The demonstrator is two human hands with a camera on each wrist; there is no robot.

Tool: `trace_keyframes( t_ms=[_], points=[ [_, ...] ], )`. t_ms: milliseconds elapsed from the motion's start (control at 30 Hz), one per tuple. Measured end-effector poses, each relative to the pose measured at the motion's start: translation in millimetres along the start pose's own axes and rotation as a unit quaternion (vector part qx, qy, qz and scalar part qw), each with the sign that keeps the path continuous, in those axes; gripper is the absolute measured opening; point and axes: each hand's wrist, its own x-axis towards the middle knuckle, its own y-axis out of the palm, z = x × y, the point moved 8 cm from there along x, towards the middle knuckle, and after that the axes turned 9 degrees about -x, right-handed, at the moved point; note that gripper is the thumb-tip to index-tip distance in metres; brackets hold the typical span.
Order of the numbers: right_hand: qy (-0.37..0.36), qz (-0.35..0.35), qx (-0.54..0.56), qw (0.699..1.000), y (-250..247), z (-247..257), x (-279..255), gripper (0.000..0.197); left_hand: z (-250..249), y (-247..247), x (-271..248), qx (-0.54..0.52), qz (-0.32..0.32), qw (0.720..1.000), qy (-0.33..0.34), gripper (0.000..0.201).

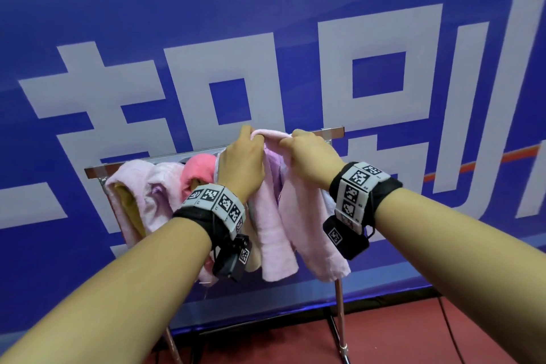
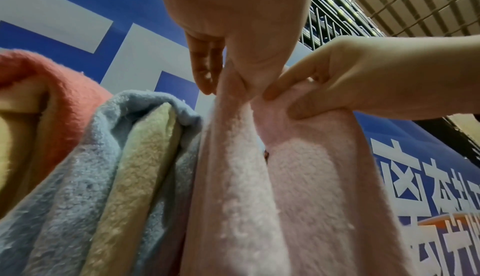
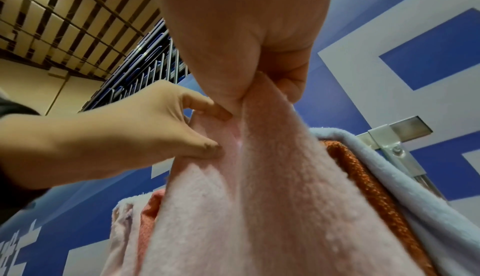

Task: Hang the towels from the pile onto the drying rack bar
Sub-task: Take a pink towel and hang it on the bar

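Observation:
A light pink towel hangs in folds over the middle of the drying rack bar. My left hand pinches its top fold on the left, and my right hand pinches the same fold just to the right. In the left wrist view my left hand has the pink towel between thumb and fingers. From the right wrist, my right hand is seen nipping the pink towel. The bar under the fold is hidden. No pile is in view.
Other towels hang on the bar: pale pink and coral to the left, blue-grey and yellow beside my left hand, orange and light blue to the right. A blue banner wall stands behind; rack leg on red floor.

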Motion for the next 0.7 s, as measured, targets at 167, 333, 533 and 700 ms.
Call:
trace_keyframes(
  t_ms=[167,333,533,700],
  points=[
    [0.059,0.022,0.028,0.998,32.3,-12.7,19.2,0.029,5.2,12.7,7.2,0.071,0.015,0.997,0.002,0.030],
    [0.070,0.017,0.066,0.995,42.7,-4.4,32.5,0.029,19.1,18.4,14.0,0.090,0.014,0.996,-0.003,0.028],
    [0.106,0.014,0.087,0.990,52.9,-0.2,35.9,0.030,25.3,34.7,12.4,0.052,0.011,0.998,-0.024,0.029],
    [0.111,0.018,0.171,0.979,64.2,2.0,36.4,0.033,22.3,37.8,8.6,0.046,0.012,0.998,-0.036,0.038]
  ],
)
